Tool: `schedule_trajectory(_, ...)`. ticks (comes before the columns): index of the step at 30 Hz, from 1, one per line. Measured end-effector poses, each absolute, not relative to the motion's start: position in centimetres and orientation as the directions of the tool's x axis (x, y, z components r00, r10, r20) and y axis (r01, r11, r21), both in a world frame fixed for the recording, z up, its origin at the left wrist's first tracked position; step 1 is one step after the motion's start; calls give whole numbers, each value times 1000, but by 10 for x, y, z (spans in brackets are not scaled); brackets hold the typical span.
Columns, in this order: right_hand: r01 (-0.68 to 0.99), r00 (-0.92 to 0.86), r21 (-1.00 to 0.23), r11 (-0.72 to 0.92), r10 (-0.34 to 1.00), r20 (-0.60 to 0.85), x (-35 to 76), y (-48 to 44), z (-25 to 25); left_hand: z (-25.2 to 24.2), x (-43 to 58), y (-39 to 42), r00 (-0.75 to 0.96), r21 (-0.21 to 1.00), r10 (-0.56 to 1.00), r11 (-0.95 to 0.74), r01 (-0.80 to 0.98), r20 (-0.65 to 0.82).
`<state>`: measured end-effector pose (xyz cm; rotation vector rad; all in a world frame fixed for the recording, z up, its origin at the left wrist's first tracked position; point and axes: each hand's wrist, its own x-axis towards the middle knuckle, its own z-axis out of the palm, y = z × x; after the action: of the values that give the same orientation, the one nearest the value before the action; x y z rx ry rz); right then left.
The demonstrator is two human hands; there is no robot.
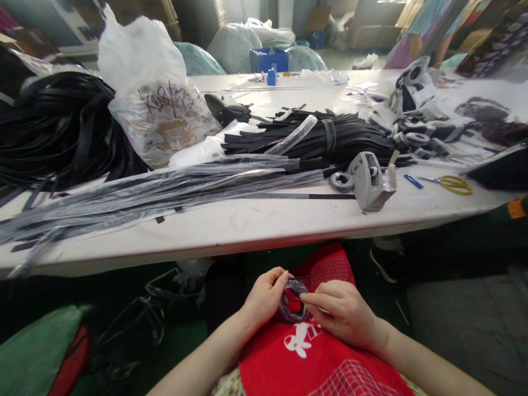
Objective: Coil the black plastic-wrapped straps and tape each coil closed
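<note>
Over my lap, my left hand (266,296) is closed, thumb and fingers gripping the upper left side of a small ring-shaped coil (293,317). The coil is dark grey and looks shiny, like strap wound in clear film. A thin dark end sticks out to the right above it. On the coil's right side, the fingers of my right hand (344,312) are pinched together. What lies between those fingertips is too small to make out. Under both hands spreads a red apron (272,357) with a white rabbit print and checked patches.
Ahead stands a white table (256,220). On it are film-covered black strips (165,187), a tied bundle of black straps (350,135), a grey tape dispenser (365,181), yellow-handled scissors (454,184), and a marked plastic bag (157,104). A person (429,33) is at the far right.
</note>
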<state>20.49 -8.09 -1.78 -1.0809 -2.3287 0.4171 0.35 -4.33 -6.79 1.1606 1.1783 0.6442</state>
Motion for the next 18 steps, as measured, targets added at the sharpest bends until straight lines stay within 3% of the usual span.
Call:
schedule_trajectory(3,637,-638,-321,701,713,291,200,-77,-29,-71,5,-43,314,933,880,316,170,-356)
schedule_trajectory(6,654,-640,-302,694,720,268,196,-73,-39,-70,5,-42,330,928,867,349,129,-372)
schedule_trajectory(9,695,-539,-409,591,805,247,194,-70,-41,-65,6,-41,347,927,860,360,109,-374)
schedule_trajectory(14,658,-293,-692,296,948,126,193,-56,-31,-56,6,-40,366,932,857,338,131,-362)
schedule_trajectory(18,643,-218,-759,103,975,-52,194,-43,-23,-51,7,-41,417,943,846,289,165,-332)
